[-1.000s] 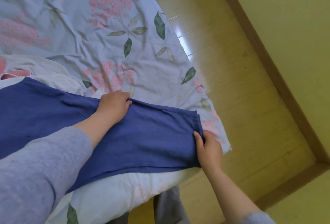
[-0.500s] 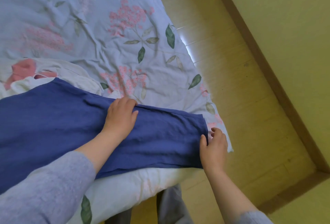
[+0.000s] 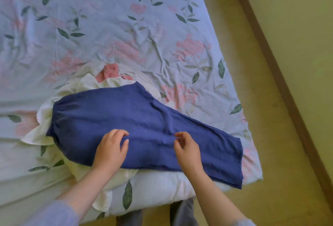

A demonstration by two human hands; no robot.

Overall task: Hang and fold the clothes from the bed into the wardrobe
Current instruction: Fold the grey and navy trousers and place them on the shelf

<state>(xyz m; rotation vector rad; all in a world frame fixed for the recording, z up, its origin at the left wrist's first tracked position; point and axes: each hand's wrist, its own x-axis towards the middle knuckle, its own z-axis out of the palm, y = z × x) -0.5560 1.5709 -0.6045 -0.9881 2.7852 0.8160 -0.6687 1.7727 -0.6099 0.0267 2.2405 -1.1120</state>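
Note:
A dark blue garment, folded lengthwise like trousers, lies flat across the near part of the bed. It rests on a heap of white clothes with a pink piece showing behind. My left hand lies on its near edge, fingers curled into the cloth. My right hand is a little to the right, its fingers and thumb curled and pinching a small ridge of the blue cloth. The wardrobe is out of view.
The bed carries a pale blue floral cover with wrinkles. A wooden floor runs along its right side up to a yellow wall with a brown skirting board. My legs stand at the bed's near edge.
My right hand left the garment's hem end and moved left to the middle. My left hand slid from the far edge to the near edge. More of the bed shows.

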